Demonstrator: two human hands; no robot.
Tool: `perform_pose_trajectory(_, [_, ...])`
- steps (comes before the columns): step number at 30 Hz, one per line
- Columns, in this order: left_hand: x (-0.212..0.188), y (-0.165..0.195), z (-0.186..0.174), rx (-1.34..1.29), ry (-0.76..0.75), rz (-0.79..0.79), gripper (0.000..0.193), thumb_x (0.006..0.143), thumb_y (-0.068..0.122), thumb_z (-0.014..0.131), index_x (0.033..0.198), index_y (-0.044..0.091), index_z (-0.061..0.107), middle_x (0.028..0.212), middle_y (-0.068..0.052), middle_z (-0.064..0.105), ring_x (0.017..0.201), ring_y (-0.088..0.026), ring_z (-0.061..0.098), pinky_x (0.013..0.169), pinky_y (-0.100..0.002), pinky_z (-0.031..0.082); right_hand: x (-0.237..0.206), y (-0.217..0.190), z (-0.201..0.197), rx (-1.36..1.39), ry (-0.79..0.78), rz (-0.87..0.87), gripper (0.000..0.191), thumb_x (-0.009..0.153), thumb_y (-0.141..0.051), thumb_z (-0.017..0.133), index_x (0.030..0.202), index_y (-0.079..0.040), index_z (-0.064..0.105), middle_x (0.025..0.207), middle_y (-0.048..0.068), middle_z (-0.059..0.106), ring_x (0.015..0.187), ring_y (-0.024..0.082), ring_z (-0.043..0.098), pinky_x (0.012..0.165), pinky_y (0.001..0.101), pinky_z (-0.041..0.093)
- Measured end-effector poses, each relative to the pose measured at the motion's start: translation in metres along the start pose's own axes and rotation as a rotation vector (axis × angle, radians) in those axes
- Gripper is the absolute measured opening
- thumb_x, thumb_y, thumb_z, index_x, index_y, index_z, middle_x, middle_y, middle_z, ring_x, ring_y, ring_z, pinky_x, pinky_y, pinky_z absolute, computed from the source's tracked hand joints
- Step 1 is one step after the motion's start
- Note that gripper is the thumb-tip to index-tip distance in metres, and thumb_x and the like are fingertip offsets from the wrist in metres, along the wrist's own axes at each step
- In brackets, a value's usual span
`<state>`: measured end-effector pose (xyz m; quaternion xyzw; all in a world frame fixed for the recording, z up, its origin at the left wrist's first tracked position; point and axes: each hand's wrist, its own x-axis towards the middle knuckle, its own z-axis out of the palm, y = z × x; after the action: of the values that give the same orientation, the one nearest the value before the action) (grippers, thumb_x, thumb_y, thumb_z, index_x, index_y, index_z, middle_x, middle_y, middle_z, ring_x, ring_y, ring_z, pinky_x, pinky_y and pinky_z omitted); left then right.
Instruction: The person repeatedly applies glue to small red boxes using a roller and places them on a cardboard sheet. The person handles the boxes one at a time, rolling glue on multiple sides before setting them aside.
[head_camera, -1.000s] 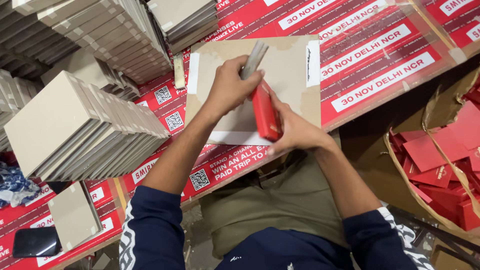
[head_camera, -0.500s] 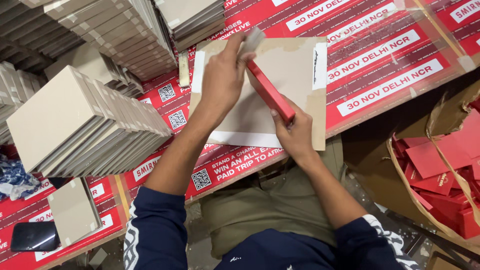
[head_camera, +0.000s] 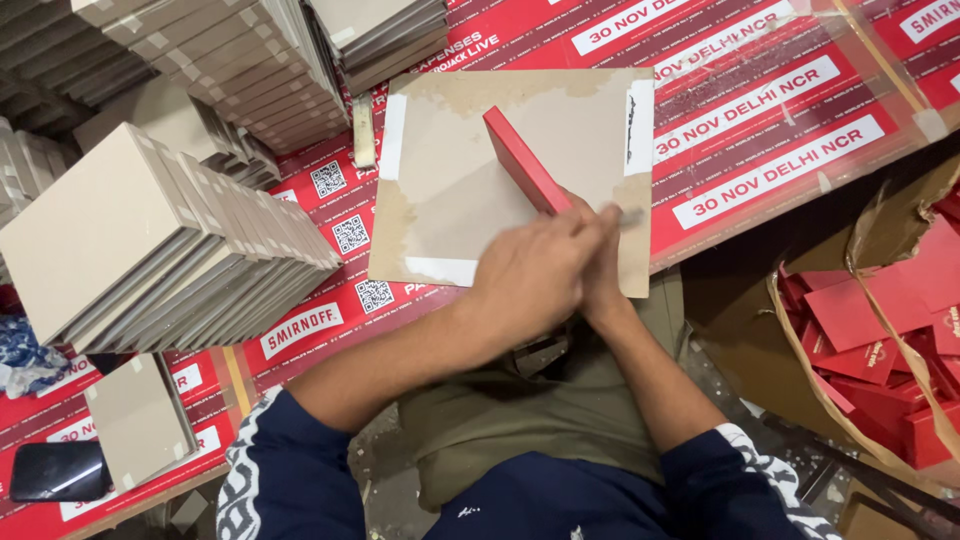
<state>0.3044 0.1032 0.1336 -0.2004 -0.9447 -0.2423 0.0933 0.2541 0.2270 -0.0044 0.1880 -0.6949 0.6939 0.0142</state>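
A flat red box (head_camera: 522, 160) stands on its long edge on a brown cardboard sheet (head_camera: 450, 190) taped to the table. My right hand (head_camera: 607, 285) grips the box's near end and is mostly hidden under my left hand (head_camera: 530, 285). The left hand lies across it with its fingers closed, and a blurred grey flat piece (head_camera: 627, 213) shows at its fingertips, right of the box.
Stacks of grey boards (head_camera: 150, 250) fill the left and back of the red printed table (head_camera: 780, 150). A single grey board (head_camera: 135, 420) and a black phone (head_camera: 55, 470) lie at the front left. An open carton (head_camera: 800, 330) of red pieces (head_camera: 880, 320) stands to the right.
The left hand has swept from the box's far end back to its near end, over the right hand. The red box has turned from tilted in the air to standing on the sheet.
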Motion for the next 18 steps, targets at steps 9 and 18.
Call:
perform_pose_trajectory(9, [0.019, -0.054, 0.012, -0.230, 0.066, -0.322, 0.037, 0.090, 0.013, 0.061, 0.125, 0.021, 0.071, 0.098, -0.012, 0.077, 0.087, -0.034, 0.074, 0.076, -0.047, 0.057, 0.001, 0.003, -0.001, -0.372, 0.054, -0.180, 0.022, 0.101, -0.004, 0.065, 0.122, 0.002, 0.063, 0.093, 0.015, 0.071, 0.083, 0.016, 0.072, 0.071, 0.0321, 0.055])
perform_pose_trajectory(18, [0.030, -0.161, -0.009, 0.155, 0.366, -0.450, 0.032, 0.096, 0.009, 0.061, 0.125, 0.012, 0.073, 0.089, -0.024, 0.071, 0.082, -0.045, 0.068, 0.071, -0.054, 0.051, 0.001, -0.041, 0.004, -0.378, 0.116, -0.074, 0.035, 0.095, -0.006, 0.072, 0.126, 0.004, 0.059, 0.087, 0.018, 0.069, 0.073, 0.026, 0.069, 0.066, 0.0364, 0.055])
